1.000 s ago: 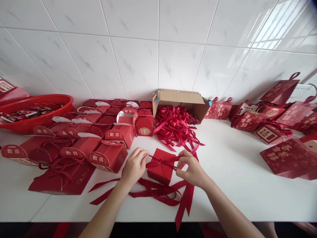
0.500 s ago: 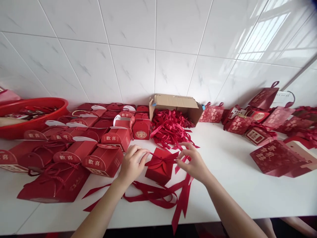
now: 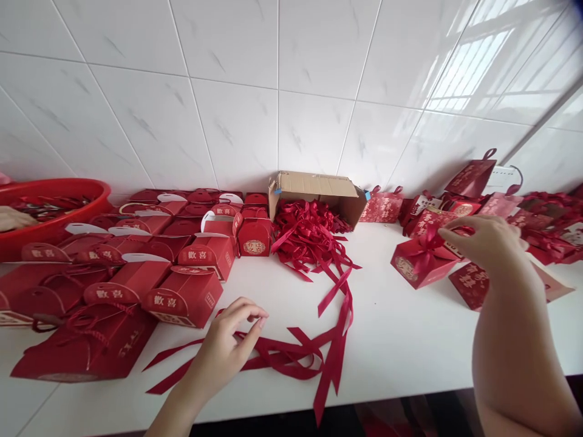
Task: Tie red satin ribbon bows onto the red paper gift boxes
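Observation:
On the right, a small red gift box [image 3: 416, 267] with a gold round print hangs tilted by its ribbon bow [image 3: 428, 246]. My right hand [image 3: 487, 240] pinches that bow from above, and part of the box's far end is hidden by the fingers. My left hand [image 3: 232, 334] hovers over the table at centre-left, its thumb and forefinger tips curled together with nothing visible between them. Loose red ribbons [image 3: 291, 358] lie beside and beneath it on the white table [image 3: 378, 352].
A cardboard box [image 3: 314, 182] on its side spills a heap of ribbons [image 3: 310, 233]. Rows of red boxes [image 3: 184, 297] fill the left, with a red basin [image 3: 102, 191] behind. More finished boxes [image 3: 469, 176] cluster at right. A hand [image 3: 18, 218] shows at the basin.
My right hand has carried the gift box from the middle over to the right. My left hand has let go of its ribbon and sits lower, with its fingers curled.

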{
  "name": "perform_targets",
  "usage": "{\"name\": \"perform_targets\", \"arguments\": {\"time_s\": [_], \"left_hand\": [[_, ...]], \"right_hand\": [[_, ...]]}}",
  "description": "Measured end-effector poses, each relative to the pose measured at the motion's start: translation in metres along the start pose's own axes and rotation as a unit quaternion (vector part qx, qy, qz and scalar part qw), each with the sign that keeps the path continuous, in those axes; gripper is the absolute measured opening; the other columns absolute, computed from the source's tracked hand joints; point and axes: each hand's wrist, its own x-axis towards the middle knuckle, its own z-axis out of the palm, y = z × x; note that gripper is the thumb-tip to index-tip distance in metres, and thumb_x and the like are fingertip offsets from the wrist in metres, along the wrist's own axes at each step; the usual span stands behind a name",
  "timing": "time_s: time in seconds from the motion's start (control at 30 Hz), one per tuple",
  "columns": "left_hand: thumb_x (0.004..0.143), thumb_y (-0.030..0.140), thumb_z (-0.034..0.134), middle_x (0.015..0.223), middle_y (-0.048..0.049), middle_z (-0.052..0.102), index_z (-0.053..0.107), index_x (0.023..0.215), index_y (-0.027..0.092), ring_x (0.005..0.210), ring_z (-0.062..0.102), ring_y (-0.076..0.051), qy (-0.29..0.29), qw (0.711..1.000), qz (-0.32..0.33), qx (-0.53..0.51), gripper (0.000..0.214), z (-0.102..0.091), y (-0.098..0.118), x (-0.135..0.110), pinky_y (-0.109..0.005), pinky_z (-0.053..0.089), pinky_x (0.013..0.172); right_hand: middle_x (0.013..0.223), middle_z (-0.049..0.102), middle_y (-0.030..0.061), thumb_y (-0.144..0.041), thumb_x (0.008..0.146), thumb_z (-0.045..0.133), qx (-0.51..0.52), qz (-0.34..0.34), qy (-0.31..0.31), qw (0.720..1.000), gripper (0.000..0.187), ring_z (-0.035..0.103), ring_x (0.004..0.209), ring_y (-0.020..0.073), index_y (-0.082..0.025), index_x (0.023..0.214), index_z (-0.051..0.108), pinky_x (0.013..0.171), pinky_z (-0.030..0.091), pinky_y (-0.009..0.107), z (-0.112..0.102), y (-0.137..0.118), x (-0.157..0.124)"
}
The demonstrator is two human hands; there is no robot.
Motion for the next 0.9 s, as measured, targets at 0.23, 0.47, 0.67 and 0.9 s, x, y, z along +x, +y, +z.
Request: {"name": "perform_targets", "arguments": {"time_s": [0.23,0.47,0.67,0.9], "left_hand": [[0.075,0.023,0.066,0.110,-0.0046,0.058,0.061,0.107,0.027,0.097,0.061,-0.023,-0.128,0.984,-0.060,0.106,0.032,0.043,-0.026,-0.006,-0.033,0.053,0.076],[0.088,0.023,0.051,0.085,-0.0022,0.062,0.060,0.078,0.021,0.081,0.061,-0.019,-0.051,0.992,-0.031,0.115,0.013,0.053,-0.016,-0.002,-0.037,0.049,0.079],[0.093,0.021,0.045,0.081,-0.0010,0.066,0.056,0.088,0.022,0.079,0.062,-0.017,0.022,0.998,0.044,0.049,0.013,0.045,0.009,-0.007,-0.032,0.050,0.075],[0.090,0.025,0.051,0.083,-0.0018,0.067,0.056,0.101,0.023,0.077,0.066,-0.016,0.100,0.994,-0.022,-0.021,0.012,0.040,0.002,-0.030,-0.026,0.055,0.069]], "right_hand": [[0.112,0.060,0.0122,-0.046,0.081,0.058,0.020,-0.117,0.033,0.992,0.024,0.051,0.116,0.0370,-0.025,0.079,0.068,0.098,0.038,0.058,-0.008,-0.027,-0.037],[0.090,0.068,0.0054,-0.038,0.086,0.054,0.182,-0.175,-0.463,0.850,0.022,0.065,0.074,0.0201,-0.026,0.092,0.072,0.068,0.054,0.034,0.050,-0.111,-0.163],[0.125,0.057,-0.0020,-0.041,0.083,0.060,0.358,-0.113,-0.410,0.832,0.027,0.055,0.116,0.0257,-0.039,0.109,0.063,0.097,0.049,0.038,0.088,-0.154,-0.217],[0.110,0.062,0.0069,-0.047,0.086,0.044,0.407,-0.063,-0.464,0.784,0.035,0.056,0.112,0.0309,-0.028,0.059,0.058,0.084,0.050,0.040,0.070,-0.168,-0.202]]}}
